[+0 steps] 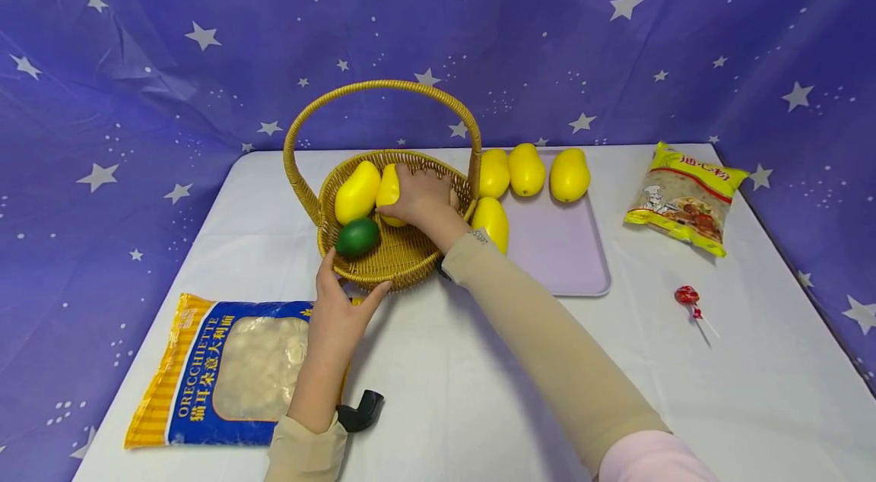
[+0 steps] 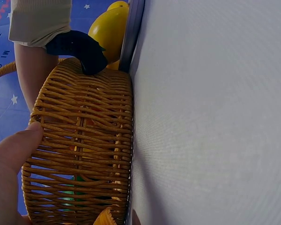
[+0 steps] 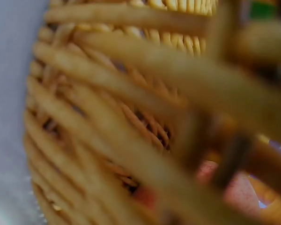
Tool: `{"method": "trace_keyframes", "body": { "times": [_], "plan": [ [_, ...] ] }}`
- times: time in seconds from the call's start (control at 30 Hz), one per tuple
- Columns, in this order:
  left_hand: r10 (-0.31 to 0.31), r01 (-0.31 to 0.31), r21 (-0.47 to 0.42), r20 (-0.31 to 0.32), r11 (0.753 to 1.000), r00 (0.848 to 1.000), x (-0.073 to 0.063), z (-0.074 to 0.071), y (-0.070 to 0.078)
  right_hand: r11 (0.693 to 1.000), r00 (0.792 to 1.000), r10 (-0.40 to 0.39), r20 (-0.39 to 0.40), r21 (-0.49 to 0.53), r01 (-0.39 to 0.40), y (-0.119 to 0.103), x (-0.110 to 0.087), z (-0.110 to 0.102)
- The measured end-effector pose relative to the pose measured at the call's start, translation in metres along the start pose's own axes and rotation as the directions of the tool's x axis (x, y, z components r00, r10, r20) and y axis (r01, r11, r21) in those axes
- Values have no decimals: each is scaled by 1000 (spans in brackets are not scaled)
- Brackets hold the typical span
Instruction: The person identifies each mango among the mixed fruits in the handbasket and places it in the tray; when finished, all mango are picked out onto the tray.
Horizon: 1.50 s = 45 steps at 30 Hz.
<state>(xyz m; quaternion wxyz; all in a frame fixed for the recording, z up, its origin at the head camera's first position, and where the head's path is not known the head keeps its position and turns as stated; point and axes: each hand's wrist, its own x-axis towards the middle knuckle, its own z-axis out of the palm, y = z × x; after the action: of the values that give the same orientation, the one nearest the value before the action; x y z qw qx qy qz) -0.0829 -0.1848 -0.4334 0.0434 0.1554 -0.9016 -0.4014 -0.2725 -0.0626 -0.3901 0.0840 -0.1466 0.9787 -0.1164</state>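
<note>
A wicker basket point(image 1: 404, 286) with a tall arched handle stands on the white table. In it lie a yellow mango point(image 1: 358, 193) and a dark green egg-shaped fruit point(image 1: 357, 237). My right hand point(image 1: 426, 197) reaches inside and grips a second yellow mango point(image 1: 388, 185), its thumb across the near side. The hand hides part of the basket's inside. My left hand point(image 1: 338, 311) touches the basket's front left with thumb and finger spread at the rim. The left wrist view shows the thumb point(image 2: 21, 145) against the wicker wall. Blurred basket weave point(image 3: 107, 117) fills most of the right wrist view.
Right of the basket, a lilac tray point(image 1: 554, 254) bears several yellow mangoes point(image 1: 569, 175). A blue and yellow orecchiette bag point(image 1: 260, 368) lies under my left forearm. Farther right are a yellow pasta bag point(image 1: 687, 201) and a red lollipop point(image 1: 687, 297). A starry purple cloth point(image 1: 383, 18) hangs behind.
</note>
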Motion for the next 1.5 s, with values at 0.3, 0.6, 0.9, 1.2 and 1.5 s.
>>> {"method": "trace_keyframes", "body": {
  "times": [0.3,0.6,0.9,1.2,1.5],
  "plan": [
    [14,-14,-1,-5,1000,1000,0,1,-2,999,999,23,-37,36,-22,1,1,3],
    [8,-8,3,4,1000,1000,-1,0,-1,981,996,14,-90,192,3,10,-4,-1],
    [-12,12,3,18,1000,1000,0,0,-1,871,978,-6,-209,478,108,24,-20,-9],
    [-2,2,-4,13,1000,1000,-1,0,0,796,951,-6,-310,574,192,37,-42,-21],
    [12,-12,-1,-3,1000,1000,0,1,-1,768,935,-60,-350,582,267,48,-81,-29]
  ]
}}
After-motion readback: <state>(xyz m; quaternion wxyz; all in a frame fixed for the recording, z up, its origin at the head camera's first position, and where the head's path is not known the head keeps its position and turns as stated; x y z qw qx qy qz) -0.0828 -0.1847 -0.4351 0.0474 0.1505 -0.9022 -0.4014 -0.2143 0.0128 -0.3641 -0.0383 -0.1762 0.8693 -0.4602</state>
